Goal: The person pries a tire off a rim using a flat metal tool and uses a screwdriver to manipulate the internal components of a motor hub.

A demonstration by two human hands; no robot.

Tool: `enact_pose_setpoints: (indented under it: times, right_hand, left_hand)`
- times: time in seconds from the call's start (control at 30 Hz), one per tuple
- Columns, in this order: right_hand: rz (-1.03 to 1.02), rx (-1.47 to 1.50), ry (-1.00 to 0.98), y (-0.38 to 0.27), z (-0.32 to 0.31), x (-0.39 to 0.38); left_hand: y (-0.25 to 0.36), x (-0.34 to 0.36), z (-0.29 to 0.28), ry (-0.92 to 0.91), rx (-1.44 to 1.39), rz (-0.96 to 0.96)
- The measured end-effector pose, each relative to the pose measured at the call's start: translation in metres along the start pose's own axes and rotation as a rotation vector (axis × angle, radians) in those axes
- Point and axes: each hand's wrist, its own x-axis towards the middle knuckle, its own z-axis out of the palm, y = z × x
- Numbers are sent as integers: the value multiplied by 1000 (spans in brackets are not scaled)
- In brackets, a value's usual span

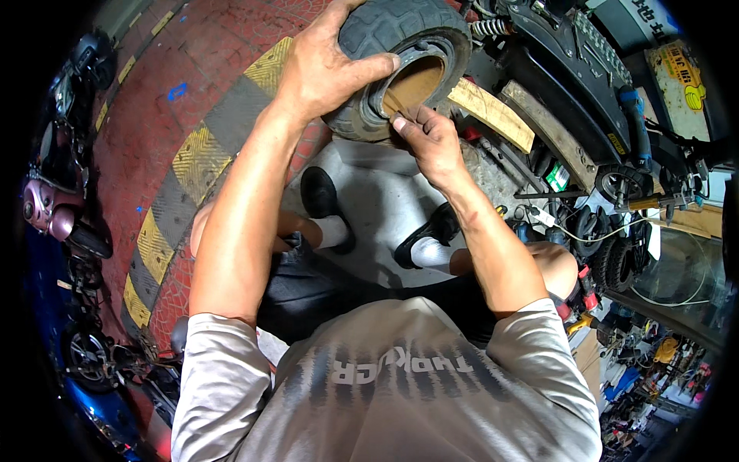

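Note:
A small black knobby tyre (385,31) stands upright on the ground in front of me. My left hand (323,65) grips its tread, with the thumb hooked over the inner rim. Inside the tyre's opening sits a piece of brown cardboard (416,83). My right hand (423,135) pinches the lower edge of that cardboard at the bottom of the opening, fingers closed on it. I am crouched, with my black shoes (319,196) on a pale grey slab (377,192) below the tyre.
A black electric scooter (577,61) with a small wheel (620,181) lies at the right, over wooden planks (493,112). Tools and cables crowd the lower right. A yellow-and-black striped ramp (192,154) and red paving run at the left, with parked motorbikes (54,208) beyond.

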Motion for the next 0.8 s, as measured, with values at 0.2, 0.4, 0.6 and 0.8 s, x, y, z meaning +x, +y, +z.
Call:
enact_pose_setpoints:
  times: [0.2,0.4,0.6,0.8]
  right_hand:
    - [-4,227,-67,-12,8,-11]
    - [7,-255,-1,-5,-9,-32]
    - [44,97,125,-86,-28,-18]
    - [-161,-99,-125,-229,8,86]
  left_hand:
    - [1,-2,-3,16,-40,-65]
    - [-7,-6,-2,78,-196,-108]
    - [-29,-9,-8,125,-14,-118]
    - [-10,-12,-6,113,87,-100]
